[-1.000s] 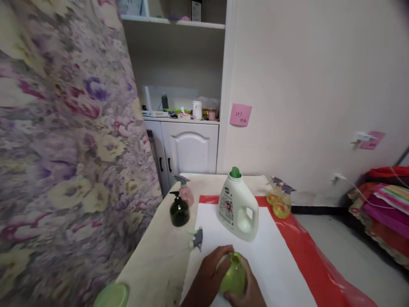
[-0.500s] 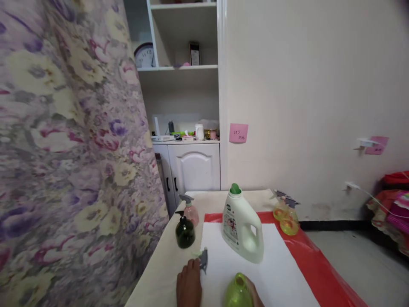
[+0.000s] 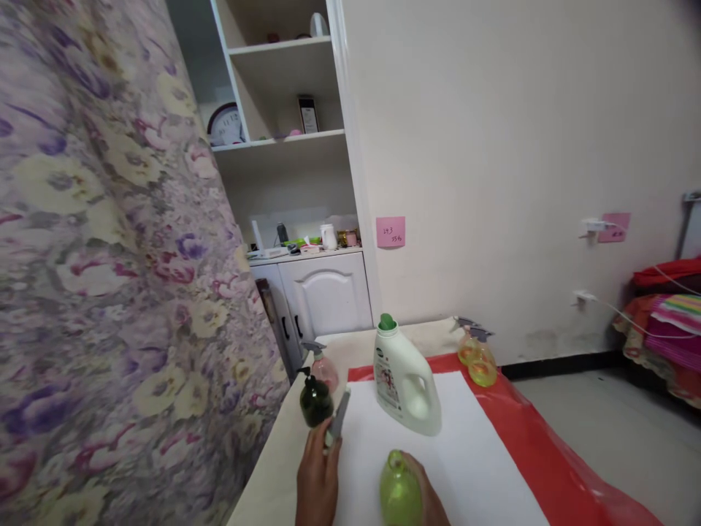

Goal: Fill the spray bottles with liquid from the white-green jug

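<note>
In the head view my left hand pinches a grey trigger spray head, its fingers closed round the lower part. My right hand is wrapped round the far right side of a translucent yellow-green bottle, whose neck is open at the top. Beyond the hands a pale green detergent jug with a green cap stands on a white sheet. A dark green pump bottle is close to my left fingers.
A pink spray bottle stands behind the dark one. Two yellow spray bottles are at the table's far right, by a red cloth. A floral curtain hangs left; a white cabinet stands behind.
My left hand has picked up the spray head from beside the sheet's left edge and raised it. The right hand still holds the green bottle. The view has turned and tilted slightly.
</note>
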The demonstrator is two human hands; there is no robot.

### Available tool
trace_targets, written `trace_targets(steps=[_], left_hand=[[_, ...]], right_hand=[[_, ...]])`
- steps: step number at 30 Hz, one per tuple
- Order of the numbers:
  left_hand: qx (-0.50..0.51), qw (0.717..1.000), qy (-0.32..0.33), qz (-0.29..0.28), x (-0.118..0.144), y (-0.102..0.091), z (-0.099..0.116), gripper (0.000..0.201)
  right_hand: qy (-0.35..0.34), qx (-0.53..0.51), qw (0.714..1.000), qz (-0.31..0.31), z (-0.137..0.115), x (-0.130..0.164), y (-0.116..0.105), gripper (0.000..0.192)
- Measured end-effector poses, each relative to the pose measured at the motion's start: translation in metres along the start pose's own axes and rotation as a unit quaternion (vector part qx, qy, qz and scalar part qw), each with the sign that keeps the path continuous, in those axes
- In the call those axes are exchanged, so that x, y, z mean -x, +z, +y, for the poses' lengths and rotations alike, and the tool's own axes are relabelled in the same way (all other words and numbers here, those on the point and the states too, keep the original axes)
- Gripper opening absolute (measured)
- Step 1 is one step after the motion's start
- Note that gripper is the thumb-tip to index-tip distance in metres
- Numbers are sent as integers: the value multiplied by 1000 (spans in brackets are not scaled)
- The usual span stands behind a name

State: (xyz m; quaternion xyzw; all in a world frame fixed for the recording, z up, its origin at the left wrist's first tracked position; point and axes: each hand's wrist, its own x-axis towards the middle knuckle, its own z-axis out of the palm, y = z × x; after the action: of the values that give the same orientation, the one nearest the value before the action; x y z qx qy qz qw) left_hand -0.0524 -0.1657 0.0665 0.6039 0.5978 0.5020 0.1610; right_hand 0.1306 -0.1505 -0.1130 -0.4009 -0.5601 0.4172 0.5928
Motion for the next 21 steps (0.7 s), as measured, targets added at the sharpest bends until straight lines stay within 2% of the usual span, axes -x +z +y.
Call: trace_targets(steps=[1,3,4,6,8,11,14,18,21], left_hand=[[61,998,-23,25,1,-5,14,39],[200,977,-45,64,3,-15,42,39],[278,956,-38,85,4,-18,56,38],[398,913,-27,85,7,-21,81,33],[460,884,-23,78,10,-17,98,31],[495,866,-36,57,15,-4,110,33],[496,867,-44,34,18,10,109,33],[418,908,-29,1,20,22,95,31],[350,935,-48,-38,21,30,80,33]], right_hand=[[-3,14,1000,-10,-7,2,-1,102],[7,52,998,-24,-23,5,-4,100],[14,68,997,-32,-31,6,-6,98],[20,84,995,-42,-44,7,-7,96],[21,82,995,-47,-51,6,-7,95],[23,80,995,-49,-54,5,-5,95],[23,78,996,-38,-55,4,-4,96],[38,78,996,-29,-61,4,-4,96],[30,68,997,-29,-69,4,-5,93]])
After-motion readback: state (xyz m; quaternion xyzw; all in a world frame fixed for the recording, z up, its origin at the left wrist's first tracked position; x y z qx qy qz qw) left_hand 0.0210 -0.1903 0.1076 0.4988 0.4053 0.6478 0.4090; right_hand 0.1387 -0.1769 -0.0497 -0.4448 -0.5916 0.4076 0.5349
